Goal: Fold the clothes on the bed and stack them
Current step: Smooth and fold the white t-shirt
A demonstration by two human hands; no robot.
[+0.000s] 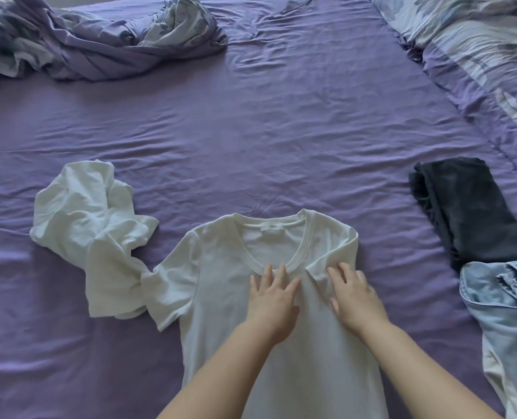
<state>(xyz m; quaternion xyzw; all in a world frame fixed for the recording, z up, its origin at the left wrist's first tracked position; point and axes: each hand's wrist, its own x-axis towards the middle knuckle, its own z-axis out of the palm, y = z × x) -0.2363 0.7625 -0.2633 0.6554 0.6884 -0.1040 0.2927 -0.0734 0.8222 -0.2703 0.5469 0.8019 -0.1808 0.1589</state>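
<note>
A white V-neck T-shirt (221,285) lies flat, front up, on the purple bed sheet (251,131) right before me. Its right sleeve is folded inward over the chest; its left sleeve spreads out to the left. My left hand (273,300) presses flat on the chest just below the neckline, fingers straight. My right hand (357,300) rests flat on the folded-in right sleeve, fingers spread. A crumpled white garment (91,225) lies to the left, touching the shirt's left sleeve. A folded dark garment (468,210) lies at the right.
Light blue denim clothing (505,322) lies at the lower right, just below the dark garment. A rumpled purple and floral duvet (94,40) is bunched at the top left, and floral bedding (477,46) runs along the top right. Bare sheet stretches across the middle.
</note>
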